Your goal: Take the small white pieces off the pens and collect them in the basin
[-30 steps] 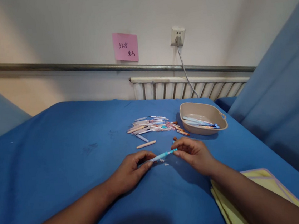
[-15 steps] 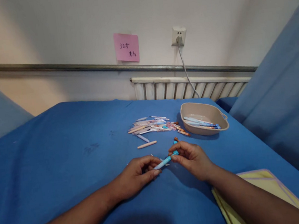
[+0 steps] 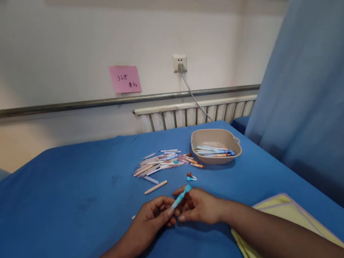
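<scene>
My left hand [image 3: 155, 218] pinches the turquoise pen [image 3: 177, 200] by its lower end, tilted up to the right above the blue cloth [image 3: 88, 238], nearer me than the peach pen [image 3: 156, 187] and the heaped pens [image 3: 160, 162]. Behind it my right hand [image 3: 199, 205] sits half curled, thumb and forefinger apart, though I can't tell whether it touches the pen; farther right stands the beige basket [image 3: 218, 135] with more pens inside.

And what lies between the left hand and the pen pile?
Between the left hand and the pile, the head view shows a beige pen, and a lavender pen at the pile's near edge.
</scene>
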The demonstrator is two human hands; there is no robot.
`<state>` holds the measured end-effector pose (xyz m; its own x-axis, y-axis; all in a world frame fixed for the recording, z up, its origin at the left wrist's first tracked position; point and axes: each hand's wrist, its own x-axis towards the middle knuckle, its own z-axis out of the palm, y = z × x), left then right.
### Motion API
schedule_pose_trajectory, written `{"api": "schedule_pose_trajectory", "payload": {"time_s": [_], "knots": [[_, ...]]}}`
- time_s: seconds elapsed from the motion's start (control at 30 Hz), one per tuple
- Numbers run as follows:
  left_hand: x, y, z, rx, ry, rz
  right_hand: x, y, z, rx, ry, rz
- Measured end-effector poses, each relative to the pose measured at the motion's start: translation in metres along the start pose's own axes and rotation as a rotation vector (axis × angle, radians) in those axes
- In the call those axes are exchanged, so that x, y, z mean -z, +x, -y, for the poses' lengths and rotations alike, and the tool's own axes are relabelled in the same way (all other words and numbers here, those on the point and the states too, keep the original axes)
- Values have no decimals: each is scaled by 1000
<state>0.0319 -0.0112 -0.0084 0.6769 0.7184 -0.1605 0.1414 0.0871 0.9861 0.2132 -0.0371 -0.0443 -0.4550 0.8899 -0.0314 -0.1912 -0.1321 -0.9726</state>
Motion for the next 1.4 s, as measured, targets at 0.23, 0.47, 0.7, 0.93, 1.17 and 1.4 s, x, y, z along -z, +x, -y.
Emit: {"api": "schedule_pose_trajectory", "payload": {"time_s": [0.23,0.47,0.7,0.93,1.17,1.4], "knots": [[-11,16,-7,-13,24,-131,15,0,13,135,-46,-99],[-12,14,-3,-12,92,-198,17,-2,26,284,-21,-407],[-14,44,-38,-184,263,-251,29,10,21,123,346,-570],[-36,126,-97,-399,745,-223,30,19,18,11,161,-489],[-63,211,-105,-390,1092,-58,32,23,13,40,-49,-360],[-66,256,-85,-307,1243,48,32,26,7,45,-217,-363]]}}
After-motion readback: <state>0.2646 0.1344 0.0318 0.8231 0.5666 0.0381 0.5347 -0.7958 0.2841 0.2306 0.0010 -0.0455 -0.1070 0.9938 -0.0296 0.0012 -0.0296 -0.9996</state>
